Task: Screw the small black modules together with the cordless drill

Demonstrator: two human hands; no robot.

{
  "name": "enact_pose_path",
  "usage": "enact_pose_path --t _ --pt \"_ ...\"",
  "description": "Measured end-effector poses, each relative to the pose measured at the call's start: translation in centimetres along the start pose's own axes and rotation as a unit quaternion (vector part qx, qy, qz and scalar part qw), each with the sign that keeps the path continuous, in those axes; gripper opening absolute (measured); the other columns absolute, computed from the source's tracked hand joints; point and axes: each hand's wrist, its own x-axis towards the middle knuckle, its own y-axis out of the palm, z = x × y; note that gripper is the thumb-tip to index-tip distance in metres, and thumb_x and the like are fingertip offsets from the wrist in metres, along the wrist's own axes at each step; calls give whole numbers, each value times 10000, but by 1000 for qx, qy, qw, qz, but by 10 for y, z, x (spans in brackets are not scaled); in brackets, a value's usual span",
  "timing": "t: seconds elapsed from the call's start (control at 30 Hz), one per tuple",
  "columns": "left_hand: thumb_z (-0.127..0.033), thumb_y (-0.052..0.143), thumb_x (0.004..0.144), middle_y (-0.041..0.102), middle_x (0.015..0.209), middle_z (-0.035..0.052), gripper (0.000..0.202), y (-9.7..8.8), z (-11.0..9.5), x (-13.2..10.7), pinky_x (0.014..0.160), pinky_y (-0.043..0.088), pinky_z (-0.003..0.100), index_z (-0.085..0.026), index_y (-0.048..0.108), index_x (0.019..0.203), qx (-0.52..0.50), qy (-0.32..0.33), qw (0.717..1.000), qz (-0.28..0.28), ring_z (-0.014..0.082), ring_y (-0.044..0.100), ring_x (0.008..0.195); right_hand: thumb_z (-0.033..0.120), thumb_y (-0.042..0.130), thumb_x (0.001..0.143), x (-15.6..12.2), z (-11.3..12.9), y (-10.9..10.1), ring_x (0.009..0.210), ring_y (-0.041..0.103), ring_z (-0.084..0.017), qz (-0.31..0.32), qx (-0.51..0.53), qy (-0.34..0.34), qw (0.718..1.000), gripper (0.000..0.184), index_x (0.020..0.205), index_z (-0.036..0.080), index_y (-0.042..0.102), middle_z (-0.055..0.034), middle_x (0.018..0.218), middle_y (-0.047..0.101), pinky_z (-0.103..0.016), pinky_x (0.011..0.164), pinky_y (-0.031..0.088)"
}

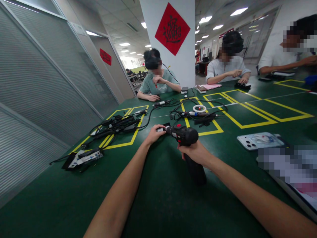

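A black cordless drill (pixel 186 136) with a red button stands on the green table (pixel 158 198), its handle reaching down toward me. My right hand (pixel 195 152) is wrapped round the handle just below the drill's body. My left hand (pixel 154 133) is closed at the drill's front end, fingers pinched round the chuck and the small silver bit there. Both forearms stretch out from the bottom of the view.
A phone in a pale case (pixel 260 140) lies to the right, by a blurred-out device. A tangle of black cables and tools (pixel 116 125) lies left, more tools and a white tape roll (pixel 199 108) lie ahead. Three people sit at the far side.
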Motion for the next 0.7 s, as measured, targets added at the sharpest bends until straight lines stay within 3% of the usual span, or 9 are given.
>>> enact_pose_path --t 0.13,0.7 --pt "-380 665 667 632 1010 41 351 1 0 -1 878 436 365 -227 668 983 -4 -1 1000 -6 227 563 978 149 549 676 1 -4 -1 428 521 -110 -2 -28 4 1000 40 711 151 570 34 490 525 -205 411 381" --pt "-342 673 659 638 1028 45 354 1 1 1 910 428 381 -220 658 992 -11 -11 1000 -8 232 561 1000 161 551 652 7 -9 -1 400 524 -124 -19 -10 16 1000 49 700 169 548 35 465 540 -216 398 397"
